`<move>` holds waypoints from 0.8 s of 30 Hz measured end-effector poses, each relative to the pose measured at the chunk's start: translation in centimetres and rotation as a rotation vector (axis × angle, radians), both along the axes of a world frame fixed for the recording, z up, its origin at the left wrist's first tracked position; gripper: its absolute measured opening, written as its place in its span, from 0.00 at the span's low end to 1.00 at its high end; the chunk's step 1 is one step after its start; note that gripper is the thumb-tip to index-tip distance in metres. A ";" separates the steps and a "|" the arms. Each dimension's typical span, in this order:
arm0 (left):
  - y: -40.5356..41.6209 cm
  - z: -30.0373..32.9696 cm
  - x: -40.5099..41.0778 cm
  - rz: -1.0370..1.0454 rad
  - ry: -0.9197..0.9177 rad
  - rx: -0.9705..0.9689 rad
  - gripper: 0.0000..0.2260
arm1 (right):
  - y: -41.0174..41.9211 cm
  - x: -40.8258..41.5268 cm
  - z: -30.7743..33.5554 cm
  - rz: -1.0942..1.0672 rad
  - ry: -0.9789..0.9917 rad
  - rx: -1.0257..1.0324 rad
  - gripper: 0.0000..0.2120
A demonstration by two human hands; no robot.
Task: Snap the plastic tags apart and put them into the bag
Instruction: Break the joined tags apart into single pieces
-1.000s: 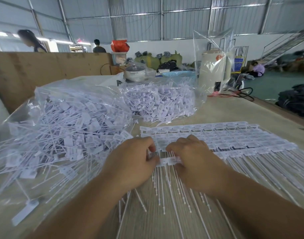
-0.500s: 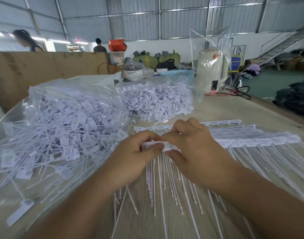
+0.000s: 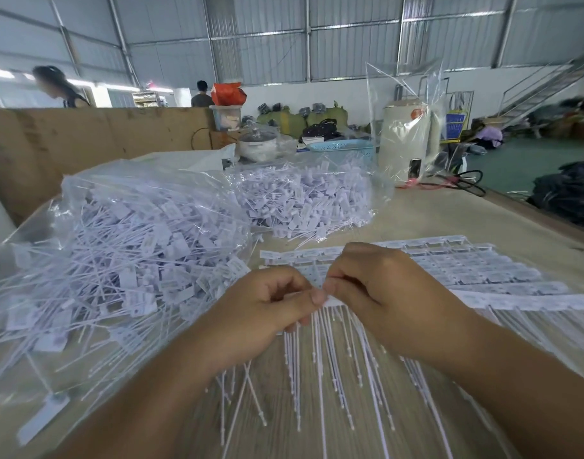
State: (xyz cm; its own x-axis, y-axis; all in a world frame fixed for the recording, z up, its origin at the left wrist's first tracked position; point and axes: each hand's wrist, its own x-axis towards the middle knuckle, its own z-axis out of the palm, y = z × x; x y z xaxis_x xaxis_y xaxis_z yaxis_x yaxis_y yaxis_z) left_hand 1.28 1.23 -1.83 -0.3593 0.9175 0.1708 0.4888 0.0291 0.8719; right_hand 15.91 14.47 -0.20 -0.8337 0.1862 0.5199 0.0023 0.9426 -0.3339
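My left hand (image 3: 260, 309) and my right hand (image 3: 386, 293) meet at the middle of the table, both pinched on a strip of joined white plastic tags (image 3: 333, 303). The strip is lifted off the table and its thin tails (image 3: 320, 366) hang down toward me. Behind and right of my hands lies a stack of unbroken tag strips (image 3: 482, 276) in flat rows. On the left sits a big clear bag (image 3: 118, 260) full of loose single tags, its mouth facing my left hand.
A second clear bag of loose tags (image 3: 303, 200) lies behind the stack. Farther back stand a white kettle in plastic wrap (image 3: 406, 140), a blue basket (image 3: 340, 149) and a pot (image 3: 259, 145). A brown board (image 3: 85, 140) walls the left. Two people stand beyond it.
My hands have lifted the tag strip up off the stack and drawn close together, thumbs now touching. The tails now dangle in front of me.
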 end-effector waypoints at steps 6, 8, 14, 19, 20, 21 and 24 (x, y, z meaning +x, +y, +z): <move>-0.5 1.0 0.5 -0.054 -0.127 0.004 0.05 | -0.5 0.0 -0.1 0.043 0.038 -0.009 0.08; -0.5 1.2 0.8 -0.052 -0.109 0.016 0.08 | -0.3 0.2 -0.1 0.051 -0.022 -0.038 0.09; -0.6 1.3 0.9 -0.045 -0.021 -0.002 0.09 | 0.6 1.0 0.3 0.114 -0.222 -0.139 0.15; -1.3 1.8 0.8 -0.129 -0.002 -0.218 0.09 | -0.2 0.9 0.4 0.151 -0.299 -0.125 0.15; -1.3 1.8 0.8 -0.122 -0.009 -0.220 0.10 | -0.3 0.9 0.4 0.135 -0.287 -0.106 0.14; -1.1 1.8 0.8 -0.101 -0.007 -0.192 0.11 | -0.3 0.8 0.4 0.112 -0.259 -0.091 0.14; -0.6 1.5 1.3 -0.028 0.020 -0.042 0.15 | -0.3 0.7 0.6 0.050 -0.139 -0.048 0.14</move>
